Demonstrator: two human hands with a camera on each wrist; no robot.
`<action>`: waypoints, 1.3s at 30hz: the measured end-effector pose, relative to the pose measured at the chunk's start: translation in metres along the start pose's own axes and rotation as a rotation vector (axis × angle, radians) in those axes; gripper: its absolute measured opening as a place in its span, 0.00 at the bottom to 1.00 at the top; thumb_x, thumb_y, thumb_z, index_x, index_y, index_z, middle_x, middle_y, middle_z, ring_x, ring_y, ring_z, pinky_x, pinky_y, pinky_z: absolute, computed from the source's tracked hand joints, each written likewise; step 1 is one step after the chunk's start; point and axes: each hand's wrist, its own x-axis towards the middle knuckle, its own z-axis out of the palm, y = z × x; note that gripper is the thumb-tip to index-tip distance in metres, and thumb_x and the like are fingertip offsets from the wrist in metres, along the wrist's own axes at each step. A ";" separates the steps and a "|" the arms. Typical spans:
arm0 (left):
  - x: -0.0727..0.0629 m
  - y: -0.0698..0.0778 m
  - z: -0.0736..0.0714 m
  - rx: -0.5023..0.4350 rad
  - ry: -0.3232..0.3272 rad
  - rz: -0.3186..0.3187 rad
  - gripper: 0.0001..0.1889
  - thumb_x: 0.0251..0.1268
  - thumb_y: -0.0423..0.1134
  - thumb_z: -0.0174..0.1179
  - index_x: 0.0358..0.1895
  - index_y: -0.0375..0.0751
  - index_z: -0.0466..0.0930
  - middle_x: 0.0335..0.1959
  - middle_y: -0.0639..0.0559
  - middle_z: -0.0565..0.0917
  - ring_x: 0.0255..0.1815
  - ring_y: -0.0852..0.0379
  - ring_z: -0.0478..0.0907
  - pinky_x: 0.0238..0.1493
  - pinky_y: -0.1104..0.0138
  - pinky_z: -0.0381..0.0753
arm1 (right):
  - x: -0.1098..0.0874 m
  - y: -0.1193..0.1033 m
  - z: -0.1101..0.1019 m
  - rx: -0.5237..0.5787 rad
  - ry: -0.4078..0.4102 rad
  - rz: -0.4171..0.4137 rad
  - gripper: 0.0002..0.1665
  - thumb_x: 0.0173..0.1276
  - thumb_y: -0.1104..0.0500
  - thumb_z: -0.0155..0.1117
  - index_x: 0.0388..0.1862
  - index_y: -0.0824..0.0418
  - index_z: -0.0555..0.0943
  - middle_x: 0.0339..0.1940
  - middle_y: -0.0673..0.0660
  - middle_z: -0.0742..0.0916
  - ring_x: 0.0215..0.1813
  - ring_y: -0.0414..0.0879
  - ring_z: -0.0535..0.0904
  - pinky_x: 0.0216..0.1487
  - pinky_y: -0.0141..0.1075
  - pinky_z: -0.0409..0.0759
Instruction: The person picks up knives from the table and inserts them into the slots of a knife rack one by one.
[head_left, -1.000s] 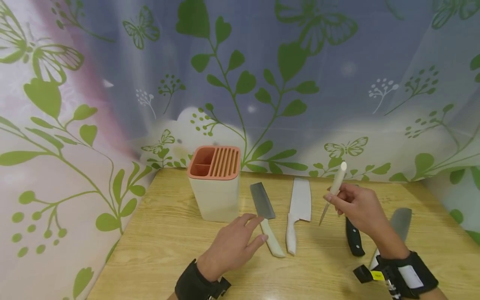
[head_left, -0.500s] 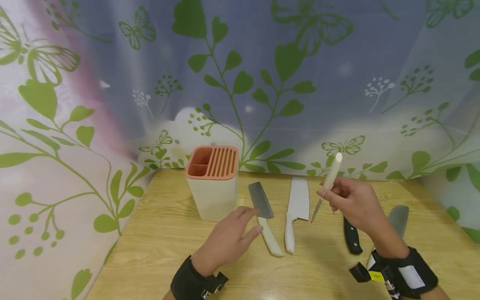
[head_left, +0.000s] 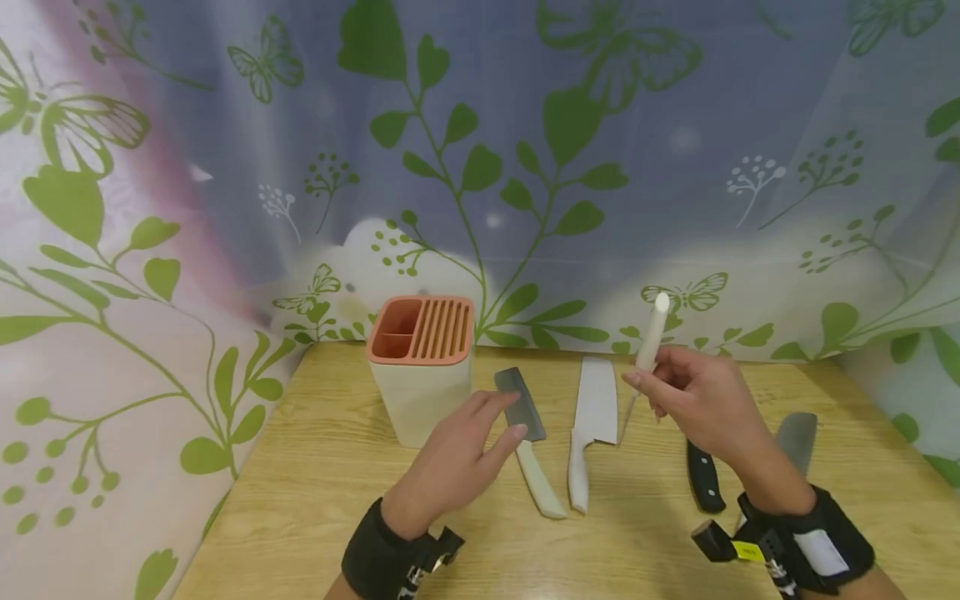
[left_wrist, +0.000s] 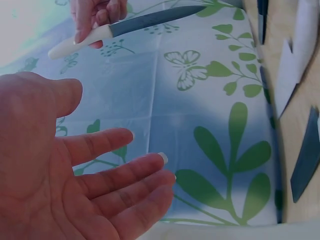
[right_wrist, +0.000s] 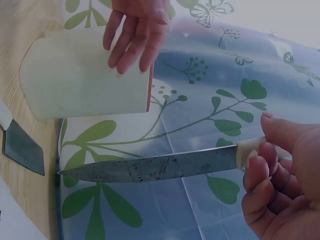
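The right hand point(head_left: 705, 404) pinched the pale handle of a slim knife point(right_wrist: 165, 165) between thumb and fingers, holding it above the tabletop point(head_left: 300, 500), handle up and tip down, near a broad cleaver point(head_left: 596, 404) (its own blade looked mottled with dark specks). The left hand point(head_left: 461, 450) hung with its fingers released and loosely extended, overlapping a dark-bladed knife point(head_left: 542, 487) in the head view, just beside a white holder point(head_left: 427, 408). That holder's orange top had 2 open compartments and a slatted section. Toward the right lay a black-handled knife point(head_left: 703, 479) and a grey-bladed knife point(head_left: 797, 442), both partly hidden by the right arm.
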 end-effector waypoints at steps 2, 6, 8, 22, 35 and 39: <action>0.003 0.003 -0.003 -0.014 0.003 -0.001 0.30 0.78 0.61 0.37 0.72 0.48 0.66 0.65 0.47 0.73 0.62 0.51 0.74 0.60 0.55 0.75 | 0.000 -0.002 -0.001 -0.002 0.002 -0.009 0.12 0.69 0.53 0.67 0.36 0.61 0.83 0.15 0.48 0.80 0.18 0.41 0.74 0.15 0.34 0.69; 0.010 0.006 -0.007 -0.050 0.023 -0.001 0.30 0.78 0.61 0.38 0.70 0.47 0.68 0.63 0.47 0.74 0.60 0.51 0.75 0.57 0.56 0.77 | 0.001 -0.007 -0.001 0.008 -0.003 -0.015 0.11 0.69 0.53 0.67 0.36 0.61 0.84 0.16 0.48 0.80 0.18 0.41 0.75 0.15 0.34 0.70; 0.013 0.007 -0.008 -0.075 0.039 0.004 0.29 0.78 0.60 0.39 0.70 0.45 0.69 0.62 0.48 0.76 0.59 0.53 0.76 0.56 0.58 0.78 | 0.001 -0.009 -0.001 0.011 -0.013 -0.005 0.12 0.69 0.53 0.67 0.35 0.61 0.84 0.16 0.48 0.80 0.18 0.43 0.75 0.15 0.34 0.70; 0.024 0.019 -0.007 -0.289 0.122 0.132 0.21 0.77 0.45 0.52 0.67 0.41 0.71 0.62 0.47 0.77 0.60 0.52 0.77 0.58 0.66 0.79 | 0.000 -0.016 0.010 0.046 -0.074 0.000 0.13 0.68 0.50 0.67 0.30 0.58 0.82 0.15 0.47 0.80 0.18 0.41 0.75 0.14 0.35 0.70; 0.036 0.032 -0.005 -0.384 0.210 0.201 0.17 0.73 0.39 0.58 0.62 0.40 0.76 0.52 0.47 0.81 0.54 0.53 0.80 0.54 0.66 0.81 | -0.007 -0.025 0.024 0.106 -0.161 -0.024 0.10 0.69 0.52 0.67 0.37 0.58 0.83 0.19 0.45 0.82 0.20 0.37 0.76 0.18 0.33 0.73; 0.038 0.036 -0.005 -0.427 0.210 0.219 0.17 0.72 0.39 0.58 0.61 0.40 0.76 0.52 0.44 0.81 0.53 0.50 0.81 0.54 0.68 0.81 | -0.007 -0.028 0.029 0.119 -0.174 -0.043 0.09 0.68 0.53 0.67 0.37 0.58 0.83 0.19 0.44 0.82 0.19 0.39 0.76 0.17 0.33 0.74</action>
